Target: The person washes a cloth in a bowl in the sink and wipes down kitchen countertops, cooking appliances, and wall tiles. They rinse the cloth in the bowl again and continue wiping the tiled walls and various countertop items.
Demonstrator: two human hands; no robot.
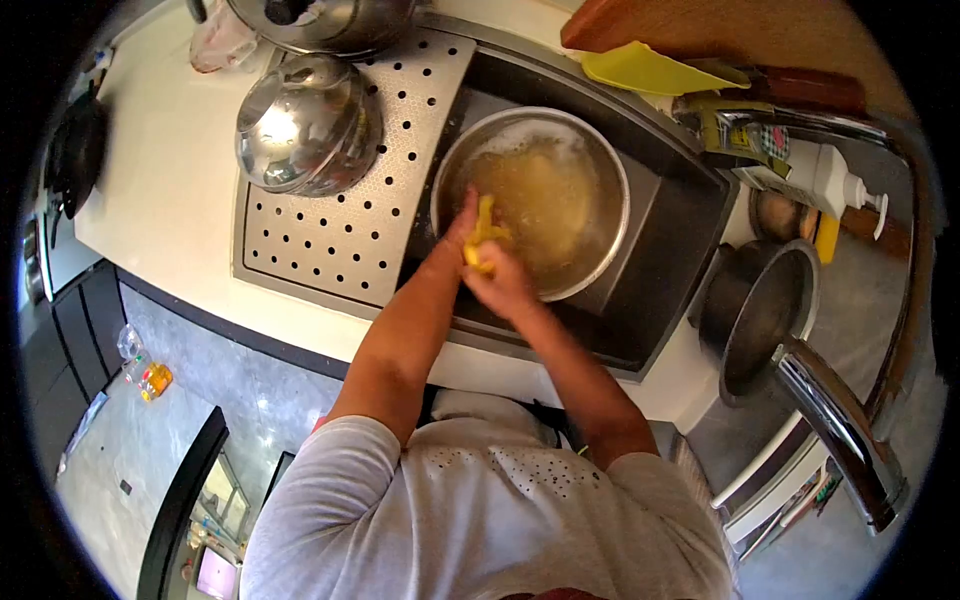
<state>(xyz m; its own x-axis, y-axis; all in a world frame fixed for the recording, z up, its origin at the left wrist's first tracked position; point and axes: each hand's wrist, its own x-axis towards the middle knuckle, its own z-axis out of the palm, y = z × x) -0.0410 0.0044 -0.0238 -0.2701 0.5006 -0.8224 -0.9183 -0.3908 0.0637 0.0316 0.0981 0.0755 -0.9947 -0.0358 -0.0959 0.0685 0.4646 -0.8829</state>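
Note:
A round steel basin [608,245] sits in the dark sink, holding cloudy, yellowish-brown liquid [545,195] with pale foam near its far edge. My left hand [465,222] reaches over the basin's left side, closed against a soft-looking yellow piece [484,232] whose exact kind is unclear. Close beside it, my right hand [503,283] is wrapped round the lower end of that yellow piece and is smeared by motion. The yellow piece is bunched between both hands above the near left rim, partly hidden by the fingers.
Left of the sink [640,310], a perforated steel drainboard [330,255] carries a shiny steel pot [310,125]. A larger lidded pot [340,25] stands behind it. At right are a dark pot [765,320], a white pump bottle [825,180] and a chrome faucet [835,430].

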